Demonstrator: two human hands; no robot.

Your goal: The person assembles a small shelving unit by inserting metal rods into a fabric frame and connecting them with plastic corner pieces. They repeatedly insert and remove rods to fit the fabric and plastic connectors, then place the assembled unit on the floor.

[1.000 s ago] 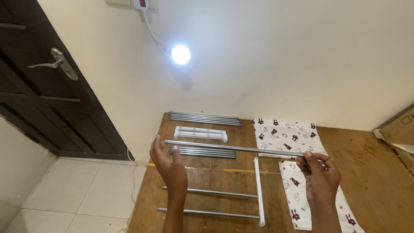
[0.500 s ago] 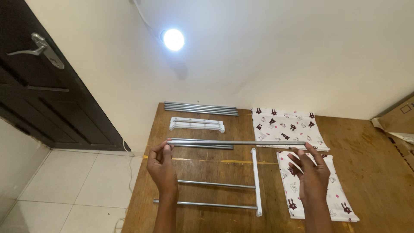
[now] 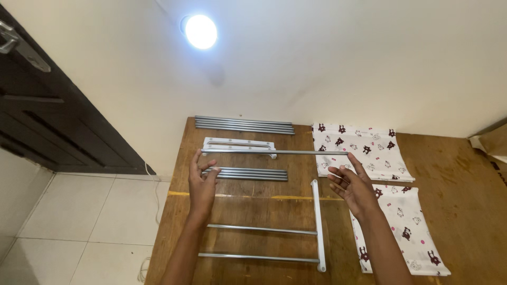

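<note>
— Head view looks down on a wooden surface [image 3: 248, 208]; what are the hands doing with that long grey metal rod [image 3: 274, 152]?

— They carry it level, crosswise above the surface. The left hand [image 3: 202, 182] has its fingers curled round one end, pinching it lightly. The right hand [image 3: 355, 186] is spread open, palm up, and only its fingertips touch the other end. I'd say it's held by the ends so the rod stays straight.

— And underneath?

— A white plastic bracket [image 3: 238, 144] lies just behind the rod, a bundle of grey rods [image 3: 248, 174] just below it, another bundle [image 3: 244, 125] by the wall. Nearer the person, two rods already sit in a white side rail [image 3: 318, 224], like ladder rungs.

— Any packaging?

— A brown cardboard box corner [image 3: 494, 142] at the right edge. Two folded white cloths with dark animal prints [image 3: 364, 150] lie right of the rods.
</note>
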